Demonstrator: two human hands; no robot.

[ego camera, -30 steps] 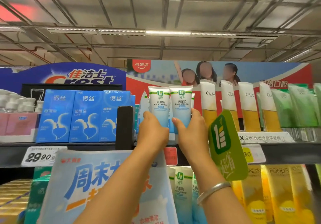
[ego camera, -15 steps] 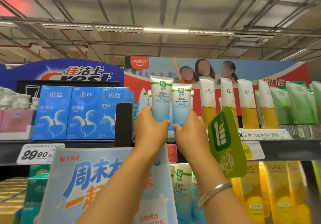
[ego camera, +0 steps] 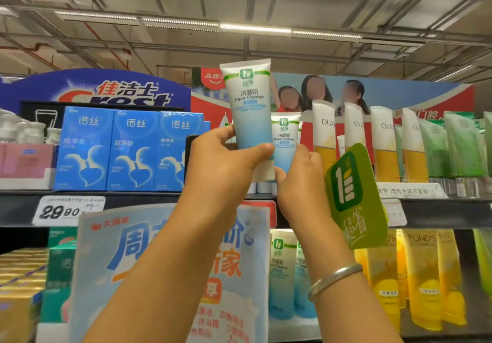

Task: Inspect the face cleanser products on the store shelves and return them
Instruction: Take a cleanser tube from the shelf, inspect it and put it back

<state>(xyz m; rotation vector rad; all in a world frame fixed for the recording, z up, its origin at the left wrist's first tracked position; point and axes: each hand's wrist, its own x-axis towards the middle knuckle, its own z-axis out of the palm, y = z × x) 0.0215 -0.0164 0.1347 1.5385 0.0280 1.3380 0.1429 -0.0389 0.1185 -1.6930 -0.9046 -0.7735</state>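
My left hand grips the lower part of a white-and-blue face cleanser tube and holds it upright, lifted above the top shelf. A second identical tube stands lower, just to its right, with my right hand curled round its base at shelf level. More tubes of the same cleanser hang on the shelf below.
Blue boxes fill the top shelf to the left. Olay tubes and green tubes stand to the right. A green hanging tag sticks out beside my right wrist. A blue promotional sign hangs below my arms.
My left hand has raised its tube well above the shelf row. The right hand's tube has stayed at about shelf level.
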